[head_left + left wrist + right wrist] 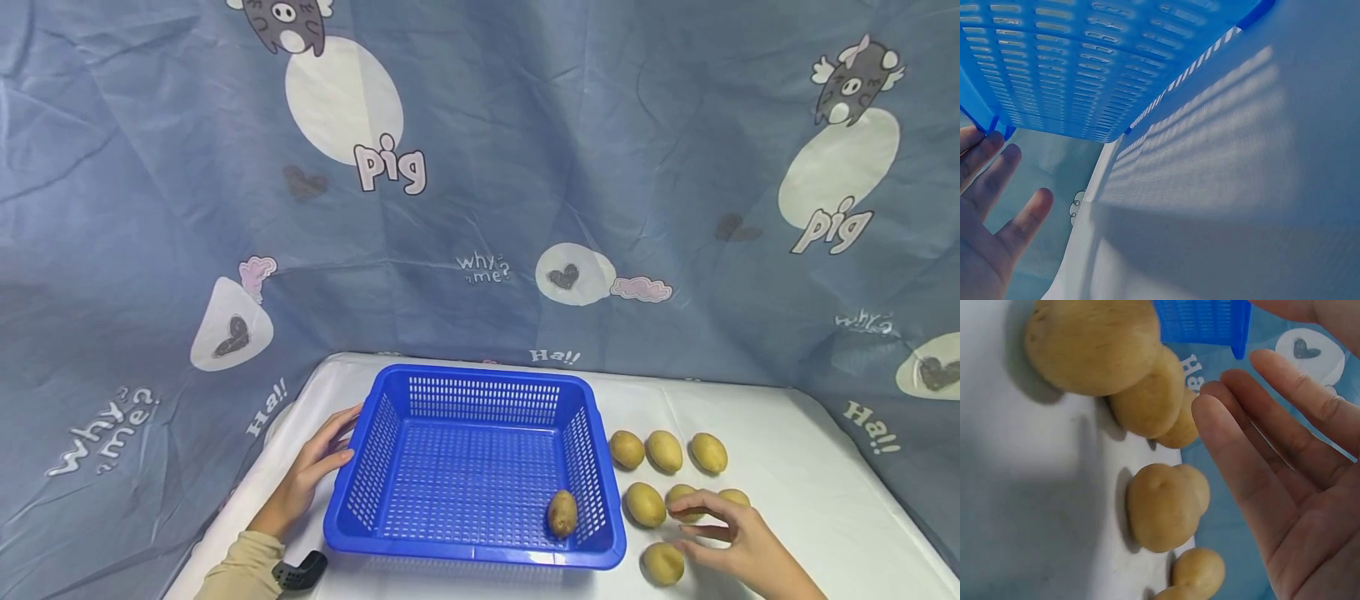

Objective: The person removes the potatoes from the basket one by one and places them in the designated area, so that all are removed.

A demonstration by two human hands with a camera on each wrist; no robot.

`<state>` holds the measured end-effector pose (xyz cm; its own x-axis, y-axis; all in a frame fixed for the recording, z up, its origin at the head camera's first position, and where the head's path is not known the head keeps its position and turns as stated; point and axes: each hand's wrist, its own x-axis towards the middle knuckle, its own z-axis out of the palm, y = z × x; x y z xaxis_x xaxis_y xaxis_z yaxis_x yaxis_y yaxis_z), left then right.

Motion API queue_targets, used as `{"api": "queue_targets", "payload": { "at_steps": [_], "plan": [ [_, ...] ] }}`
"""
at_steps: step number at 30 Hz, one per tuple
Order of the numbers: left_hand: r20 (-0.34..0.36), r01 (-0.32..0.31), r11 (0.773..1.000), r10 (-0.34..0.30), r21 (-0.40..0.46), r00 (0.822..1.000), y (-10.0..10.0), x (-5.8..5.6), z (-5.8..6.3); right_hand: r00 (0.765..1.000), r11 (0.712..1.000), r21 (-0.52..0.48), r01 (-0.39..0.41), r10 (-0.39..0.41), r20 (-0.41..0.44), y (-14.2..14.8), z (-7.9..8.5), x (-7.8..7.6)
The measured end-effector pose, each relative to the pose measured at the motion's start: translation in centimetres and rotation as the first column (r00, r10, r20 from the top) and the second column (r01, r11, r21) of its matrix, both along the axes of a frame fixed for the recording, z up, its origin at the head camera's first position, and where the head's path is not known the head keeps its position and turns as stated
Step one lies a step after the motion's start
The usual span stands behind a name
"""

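A blue plastic basket (472, 553) with slotted sides holds one brownish potato (562, 514) in its near right corner. My left hand (306, 472) touches the basket's left rim; in the left wrist view its fingers (1025, 222) are extended and spread, some reaching the rim. My right hand (738, 542) hovers over the potatoes right of the basket, thumb and fingers apart, nothing between them. Closest to it are a near potato (663, 564) and a partly covered potato (682, 498). In the right wrist view, a large potato (1094, 344) lies clear of the fingers.
More potatoes, including a back-row potato (664, 452) and a potato (645, 505) by the basket's right wall, lie on the white-covered table (795, 450). A dark band (300, 573) is on the left wrist. Blue printed cloth (480, 183) hangs behind the table.
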<state>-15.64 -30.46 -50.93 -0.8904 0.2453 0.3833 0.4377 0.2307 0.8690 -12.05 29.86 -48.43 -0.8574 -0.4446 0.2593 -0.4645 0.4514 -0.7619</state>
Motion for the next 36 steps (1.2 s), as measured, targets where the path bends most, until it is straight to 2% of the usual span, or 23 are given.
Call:
{"api": "queue_targets", "payload": {
  "at_steps": [6, 12, 18, 24, 26, 32, 36],
  "plan": [
    [0.011, -0.014, 1.0, 0.014, -0.009, 1.0, -0.1, 0.1, -0.1, 1.0, 1.0, 0.006, -0.005, 0.005, -0.02, -0.7, 1.3, -0.7],
    [-0.008, -0.002, 1.0, 0.002, 0.003, 1.0, 0.0, 0.1, -0.1, 0.993, 0.998, -0.032, -0.062, 0.058, -0.098, -1.7, 2.7, -1.6],
    [-0.006, -0.002, 1.0, 0.002, 0.0, 1.0, 0.0, 0.1, 0.0, 0.99, 0.997, 0.0, -0.075, 0.074, -0.122, -2.7, 3.9, -2.7],
    [0.001, -0.018, 1.0, 0.018, -0.013, 1.0, -0.1, 0.2, -0.1, 0.975, 0.988, 0.01, -0.157, 0.157, -0.161, -4.0, 5.1, -3.7],
    [0.004, -0.023, 1.0, 0.023, -0.016, 1.0, 0.0, 0.2, -0.1, 0.974, 0.986, 0.029, -0.165, 0.168, -0.155, -4.6, 5.6, -4.0],
    [0.005, -0.026, 1.0, 0.026, -0.017, 1.0, 0.0, 0.2, -0.1, 0.987, 0.986, 0.11, -0.127, 0.137, -0.085, -6.3, 7.0, -4.6],
    [0.004, -0.026, 1.0, 0.026, -0.012, 1.0, 0.0, 0.2, -0.1, 0.979, 0.977, 0.088, -0.196, 0.2, -0.036, -7.3, 7.6, -5.1]
  ]
}}
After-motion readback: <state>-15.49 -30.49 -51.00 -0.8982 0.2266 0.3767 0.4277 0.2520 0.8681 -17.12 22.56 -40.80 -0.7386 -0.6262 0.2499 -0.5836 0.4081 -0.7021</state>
